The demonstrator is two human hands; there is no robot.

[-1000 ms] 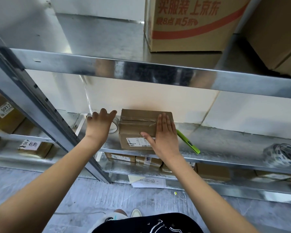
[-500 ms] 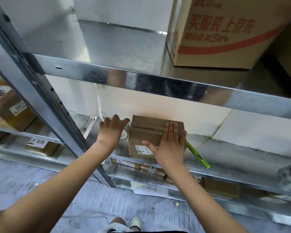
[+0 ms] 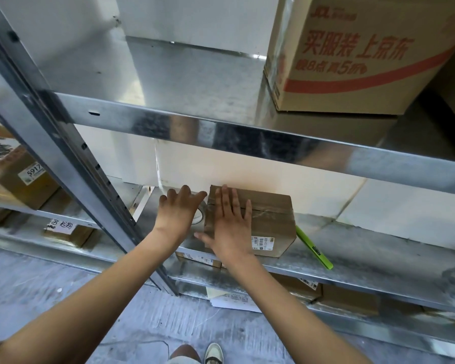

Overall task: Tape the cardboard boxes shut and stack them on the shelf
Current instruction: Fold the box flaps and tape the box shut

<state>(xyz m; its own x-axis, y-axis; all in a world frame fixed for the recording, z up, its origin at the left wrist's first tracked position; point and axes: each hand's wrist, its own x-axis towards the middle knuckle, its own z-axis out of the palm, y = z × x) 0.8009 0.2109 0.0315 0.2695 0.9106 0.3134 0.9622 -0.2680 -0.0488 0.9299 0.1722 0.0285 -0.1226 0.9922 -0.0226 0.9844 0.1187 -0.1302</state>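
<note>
On the middle tier of the galvanized metal shelf [image 3: 352,269] sits the small cardboard box [image 3: 268,224], pushed back close to the wall and already wearing a band of clear tape across its top. Its long axis runs left-right along the shelf, roughly parallel to the front lip, shipping label facing out.

Way bigger up top is the printed carton [image 3: 352,53] with red lettering on the upper tier, well apart from the action. More small boxes sit on the tier below.

Now the bit that matters: the right hand [image 3: 229,227] lies flat on the left half of the box top, fingers straight and together pointing toward the wall, thumb splayed off the front-left corner. It's pressing, not gripping, I'd guess smoothing tape down. So the box's free length lies to the right of those fingers.

The left hand [image 3: 177,214] is just beside the box's left end, fingers relaxed and spread, resting over the tape roll [image 3: 199,218], which touches or nearly touches the box. I can't tell if it's really holding the roll; looks more like it's lying on it.

Off the box's right end a green utility knife [image 3: 314,248] lies angled on the shelf. The right hand is nearer it, though it'd have to cross the whole box.
</note>
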